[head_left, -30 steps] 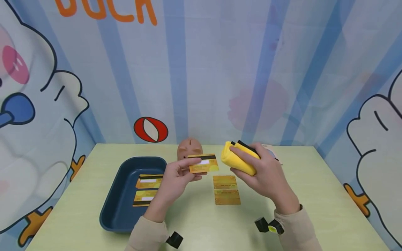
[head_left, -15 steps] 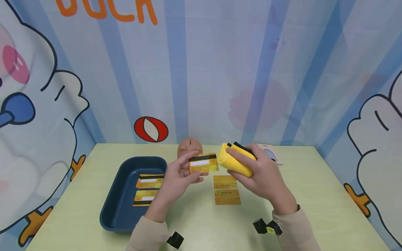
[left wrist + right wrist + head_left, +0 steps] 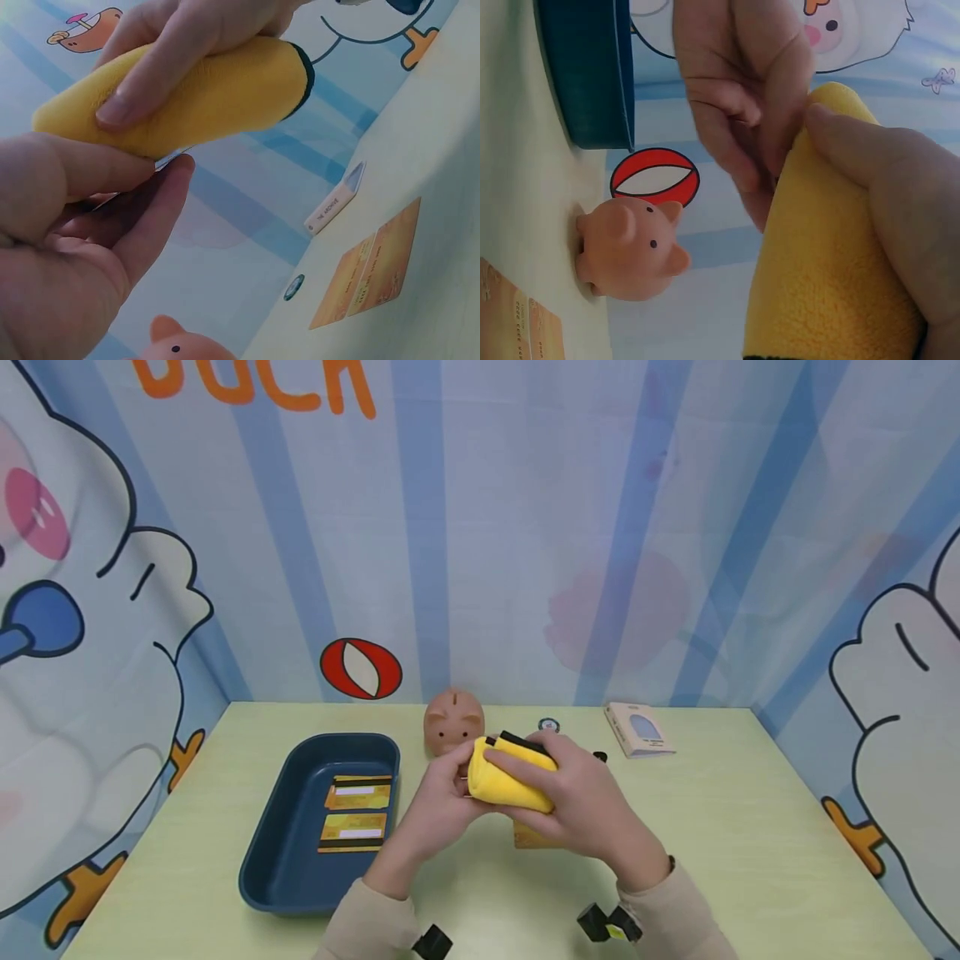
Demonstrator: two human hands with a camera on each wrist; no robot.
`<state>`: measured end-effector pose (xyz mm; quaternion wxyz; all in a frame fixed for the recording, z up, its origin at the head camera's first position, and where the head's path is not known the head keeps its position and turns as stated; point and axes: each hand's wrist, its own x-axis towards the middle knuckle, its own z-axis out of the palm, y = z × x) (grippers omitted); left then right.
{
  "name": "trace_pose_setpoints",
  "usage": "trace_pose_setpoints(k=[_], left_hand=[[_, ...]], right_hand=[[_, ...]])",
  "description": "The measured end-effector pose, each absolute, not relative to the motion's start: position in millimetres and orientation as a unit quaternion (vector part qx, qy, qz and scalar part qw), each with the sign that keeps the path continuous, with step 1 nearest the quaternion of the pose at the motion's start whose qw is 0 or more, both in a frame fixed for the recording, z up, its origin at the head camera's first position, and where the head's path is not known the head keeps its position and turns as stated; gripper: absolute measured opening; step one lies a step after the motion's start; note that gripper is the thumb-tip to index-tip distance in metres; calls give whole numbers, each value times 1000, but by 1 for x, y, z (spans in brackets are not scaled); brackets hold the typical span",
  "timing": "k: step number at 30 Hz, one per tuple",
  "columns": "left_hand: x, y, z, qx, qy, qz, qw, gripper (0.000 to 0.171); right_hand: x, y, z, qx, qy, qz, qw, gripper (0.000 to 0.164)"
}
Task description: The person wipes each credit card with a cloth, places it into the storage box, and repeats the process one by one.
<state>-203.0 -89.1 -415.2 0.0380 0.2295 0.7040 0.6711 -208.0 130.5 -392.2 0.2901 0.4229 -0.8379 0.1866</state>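
My right hand (image 3: 592, 806) grips a folded yellow cloth (image 3: 504, 783) with a black edge. The cloth lies against the left hand (image 3: 442, 802), which pinches a gold bank card (image 3: 172, 157) between thumb and fingers. Most of that card is hidden behind the cloth; only a thin edge shows in the left wrist view. Both hands are raised over the middle of the table. Below them two more gold cards (image 3: 367, 262) lie side by side on the tabletop, largely covered by the right hand in the head view.
Left of the hands is a dark blue tray (image 3: 262, 868) with two bank cards (image 3: 352, 832) in it, stripe side up. A pink piggy bank (image 3: 453, 720) stands behind the hands. Further back are a small round disc (image 3: 549, 725) and a pale little box (image 3: 639, 731).
The right hand has moved left with the cloth and brought it onto the card in the left hand. The left hand has shifted slightly right and down. The round disc has come into sight.
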Motion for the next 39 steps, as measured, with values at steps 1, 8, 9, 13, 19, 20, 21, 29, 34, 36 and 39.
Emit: trace_pose_setpoints(k=[1,8,9,13,19,20,21,29,34,36,39], left_hand=[[-203,-89,-415,232,705,669,33,66],[-201,-87,-412,223,719,658,3,65],[-200,-87,-412,220,719,659,0,65],[-199,-87,-411,203,719,664,-7,67],[-199,-86,-409,199,719,665,-7,67],[-199,-86,-409,201,718,666,-7,67],[-199,-86,-409,202,716,668,-5,67],[-196,-87,-405,211,681,702,12,71],[-195,-90,-401,212,669,712,3,69],[-194,-92,-399,209,672,711,-6,68],[-195,-94,-397,208,673,710,-12,67]], right_hand=[[-208,129,-393,425,-838,184,290,56],[-204,120,-399,405,-850,161,295,64],[-203,119,-400,400,-853,157,296,65],[-201,114,-401,378,-865,138,300,62],[-199,113,-399,366,-871,99,312,55],[-198,113,-399,364,-872,94,313,55],[-198,113,-398,362,-873,89,314,54],[-199,119,-393,360,-869,90,327,51],[-201,124,-388,362,-866,101,331,51],[-201,127,-386,362,-866,103,329,52],[-202,131,-385,358,-871,102,322,55]])
